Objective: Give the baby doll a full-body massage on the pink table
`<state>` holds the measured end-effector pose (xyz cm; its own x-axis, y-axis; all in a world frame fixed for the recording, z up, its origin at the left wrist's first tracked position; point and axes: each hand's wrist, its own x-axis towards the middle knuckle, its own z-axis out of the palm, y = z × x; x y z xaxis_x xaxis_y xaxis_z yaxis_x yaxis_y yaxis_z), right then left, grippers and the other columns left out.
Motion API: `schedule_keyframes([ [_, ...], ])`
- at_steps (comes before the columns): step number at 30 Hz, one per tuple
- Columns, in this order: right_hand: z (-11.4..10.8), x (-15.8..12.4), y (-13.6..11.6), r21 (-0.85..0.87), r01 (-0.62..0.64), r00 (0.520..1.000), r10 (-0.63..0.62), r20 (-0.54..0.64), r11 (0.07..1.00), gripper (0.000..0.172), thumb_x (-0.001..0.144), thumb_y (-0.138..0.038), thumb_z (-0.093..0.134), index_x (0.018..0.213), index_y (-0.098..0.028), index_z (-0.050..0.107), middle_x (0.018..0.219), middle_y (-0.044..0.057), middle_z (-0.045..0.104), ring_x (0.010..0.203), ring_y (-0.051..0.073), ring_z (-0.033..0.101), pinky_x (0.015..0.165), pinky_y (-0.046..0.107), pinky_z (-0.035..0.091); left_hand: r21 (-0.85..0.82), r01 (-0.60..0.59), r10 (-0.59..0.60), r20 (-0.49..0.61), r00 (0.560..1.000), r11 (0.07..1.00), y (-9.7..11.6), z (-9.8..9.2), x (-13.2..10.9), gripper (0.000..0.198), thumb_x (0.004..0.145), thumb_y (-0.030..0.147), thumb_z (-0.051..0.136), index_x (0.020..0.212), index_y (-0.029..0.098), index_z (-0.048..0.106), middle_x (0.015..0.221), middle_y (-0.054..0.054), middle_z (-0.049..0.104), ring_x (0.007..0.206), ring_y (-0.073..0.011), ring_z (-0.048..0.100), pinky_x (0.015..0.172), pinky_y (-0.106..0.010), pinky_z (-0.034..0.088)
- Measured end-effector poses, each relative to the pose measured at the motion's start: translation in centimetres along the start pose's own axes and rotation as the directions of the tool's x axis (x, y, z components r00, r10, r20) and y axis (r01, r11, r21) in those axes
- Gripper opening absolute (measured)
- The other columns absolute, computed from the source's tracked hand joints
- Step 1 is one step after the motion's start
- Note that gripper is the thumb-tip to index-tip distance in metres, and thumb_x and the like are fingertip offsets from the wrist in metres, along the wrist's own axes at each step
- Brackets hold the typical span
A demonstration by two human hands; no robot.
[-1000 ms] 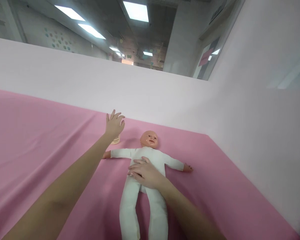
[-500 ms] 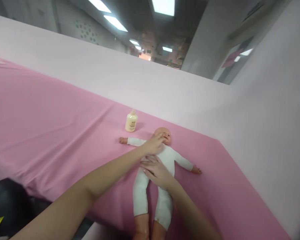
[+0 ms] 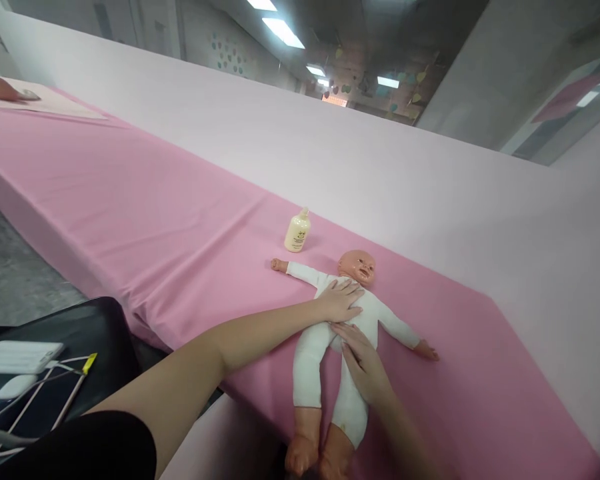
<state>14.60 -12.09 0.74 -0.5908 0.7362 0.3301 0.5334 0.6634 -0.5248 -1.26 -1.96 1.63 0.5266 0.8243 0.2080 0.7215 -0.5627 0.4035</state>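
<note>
A baby doll (image 3: 356, 393) in a white suit lies on its back on the pink cloth (image 3: 180, 220), arms spread and head toward the wall. My left hand (image 3: 341, 301) rests flat on the doll's chest, its fingers spread just below the chin. Lower down, on the belly, lies my right hand (image 3: 363, 360), with fingers stretched out close to the left hand. Neither hand holds anything. A cream bottle (image 3: 297, 231) with a pump top stands upright above the doll's outstretched arm on the left.
A black seat (image 3: 105, 333) at the lower left bears a white box (image 3: 20, 357), cables and a phone-like device. A white wall (image 3: 230, 127) with a window runs behind the cloth. Something brown (image 3: 3, 88) lies at the far left end.
My left hand has come down from beside the doll's mouth onto its chest. The right hand stays on the belly. The view has shifted left, showing more of the black seat.
</note>
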Motion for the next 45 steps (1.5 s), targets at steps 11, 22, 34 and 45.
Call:
schedule_keyframes([
  [11, 1.3, 0.4, 1.1, -0.077, -0.197, 0.938, 0.165, -0.306, 0.977, 0.056, 0.102, -0.041, 0.034, 0.154, -0.019, 0.031, 0.162, 0.018, 0.028, 0.154, 0.033, 0.021, 0.121, 0.063, 0.027, 0.102, 0.227, -0.231, 0.029, 0.972, 0.968, 3.1, 1.6, -0.5, 0.075, 0.094, 0.043, 0.047, 0.160, 0.014, 0.026, 0.169, -0.014, 0.012, 0.156, -0.0395, 0.006, 0.122, -0.064, 0.012],
  [22, -2.0, 5.6, 0.7, -0.217, 0.131, 0.983, -0.099, 0.154, 0.967, 0.045, 0.098, -0.035, 0.043, 0.141, -0.029, 0.058, 0.157, 0.005, 0.046, 0.151, 0.028, 0.033, 0.123, 0.057, 0.023, -0.087, -0.215, 0.205, -0.110, 0.973, 0.973, 2.5, 4.0, -3.0, 0.055, 0.090, 0.018, 0.041, 0.142, 0.033, 0.054, 0.147, -0.002, 0.057, 0.146, -0.0253, 0.040, 0.120, -0.056, 0.031],
  [34, -1.4, 6.4, 8.6, -0.183, -0.220, 0.973, 0.201, -0.118, 0.958, 0.055, 0.105, -0.046, 0.023, 0.154, -0.029, 0.040, 0.163, 0.006, 0.035, 0.155, 0.025, 0.023, 0.124, 0.055, 0.020, -0.443, -0.218, 0.093, -0.286, 0.954, 0.870, 1.0, 1.7, -2.3, 0.029, 0.090, 0.018, 0.042, 0.072, 0.021, 0.065, 0.080, -0.003, 0.071, 0.085, -0.0185, 0.066, 0.088, -0.033, 0.053],
  [45, 0.2, 3.9, 2.6, -0.236, -0.025, 0.998, 0.039, 0.055, 0.971, 0.054, 0.095, -0.024, 0.043, 0.149, -0.017, 0.047, 0.150, 0.015, 0.053, 0.144, 0.033, 0.041, 0.121, 0.061, 0.022, -0.335, -0.303, 0.147, -0.420, 0.896, 0.892, -0.4, 2.1, -2.0, 0.038, 0.099, 0.028, 0.040, 0.130, 0.022, 0.060, 0.144, -0.009, 0.059, 0.138, -0.0246, 0.049, 0.118, -0.048, 0.035],
])
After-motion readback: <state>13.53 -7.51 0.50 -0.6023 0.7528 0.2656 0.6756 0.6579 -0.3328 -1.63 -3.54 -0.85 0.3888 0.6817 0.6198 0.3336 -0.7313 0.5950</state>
